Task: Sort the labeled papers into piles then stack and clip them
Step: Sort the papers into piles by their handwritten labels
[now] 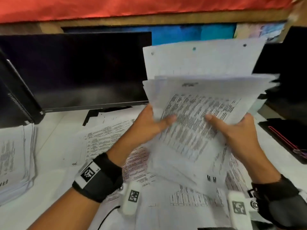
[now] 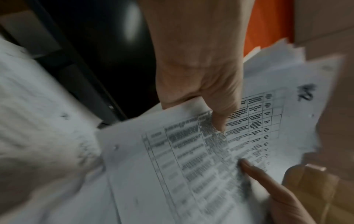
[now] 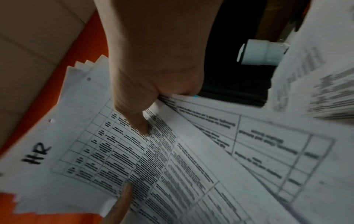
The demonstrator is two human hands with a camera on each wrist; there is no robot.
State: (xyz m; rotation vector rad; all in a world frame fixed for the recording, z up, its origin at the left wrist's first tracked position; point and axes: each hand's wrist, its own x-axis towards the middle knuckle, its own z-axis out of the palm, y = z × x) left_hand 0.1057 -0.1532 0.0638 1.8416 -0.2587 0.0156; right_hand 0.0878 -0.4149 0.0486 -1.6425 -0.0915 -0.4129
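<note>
Above the white desk strewn with printed sheets: thick fanned sheaf of white printed papers, raised, pinched at both side edges by left hand and right hand. Probably light, limp, slippery; best gripped at opposite edges.

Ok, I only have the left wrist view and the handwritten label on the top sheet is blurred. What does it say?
Observer: In the right wrist view the label on the top sheet reads HR.
Operator: Is the bundle off the desk?
Observer: Yes, the left hand and right hand hold it above loose sheets.
Operator: Any pile laid down?
Observer: One stack lies at the desk's left end.
</note>
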